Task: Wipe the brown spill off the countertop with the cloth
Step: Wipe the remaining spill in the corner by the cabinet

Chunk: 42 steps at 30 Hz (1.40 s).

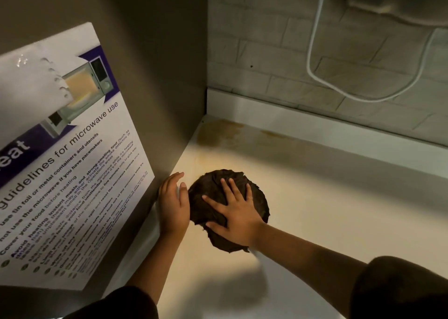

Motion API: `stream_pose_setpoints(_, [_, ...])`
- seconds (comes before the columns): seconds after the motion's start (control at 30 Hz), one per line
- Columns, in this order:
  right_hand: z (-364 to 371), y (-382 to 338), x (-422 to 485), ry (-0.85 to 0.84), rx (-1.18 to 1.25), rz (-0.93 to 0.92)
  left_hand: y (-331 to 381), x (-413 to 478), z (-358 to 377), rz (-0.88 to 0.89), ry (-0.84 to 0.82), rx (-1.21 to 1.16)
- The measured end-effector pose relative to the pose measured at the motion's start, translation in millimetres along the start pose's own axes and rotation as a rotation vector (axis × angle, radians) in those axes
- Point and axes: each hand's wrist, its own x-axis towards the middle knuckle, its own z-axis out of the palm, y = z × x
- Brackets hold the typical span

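Barely started by the look of it; the brown spill [218, 132] sits in the far corner of the worktop [339, 209], with a thinner streak along the back edge, none of it wiped as far as I can see. The cloth [211, 185] is bunched nearer the person, well short of that patch; right hand [238, 212] is pressed flat on it, fingers spread. Left hand [173, 204] is just beside the cloth, fingers straight, holding nothing. The side panel with its microwave poster [72, 161] boxes the corner in, so that'll be awkward; a white cable [312, 52] hangs on the wall above, clear of the worktop.
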Motion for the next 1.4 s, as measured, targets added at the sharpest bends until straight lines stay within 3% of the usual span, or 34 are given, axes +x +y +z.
stream_pose_setpoints(0.37, [-8.7,-9.4,117.3,0.049,-0.008,0.19,2.8,0.8,0.4,-0.022,-0.026,0.015])
stream_pose_setpoints(0.67, [-1.3,21.1,49.4,0.084,0.034,0.154,4.1,-1.6,-1.0,0.03,-0.041,0.109])
stream_pose_setpoints(1.0, [-13.9,111.6,-20.9,0.094,0.031,0.54,6.1,-1.2,1.7,0.103,-0.035,0.163])
stream_pose_setpoints(1.17, [-19.4,96.0,4.6,0.101,0.077,0.723,4.4,-0.7,2.2,0.11,-0.022,0.173])
stream_pose_setpoints(1.23, [-19.7,73.1,22.0,0.078,0.079,0.699,3.4,-2.3,1.8,0.128,-0.026,0.182])
stream_pose_setpoints(1.4, [-8.8,14.1,40.9,0.051,0.084,0.404,-2.2,-3.5,1.2,0.12,-0.081,0.207])
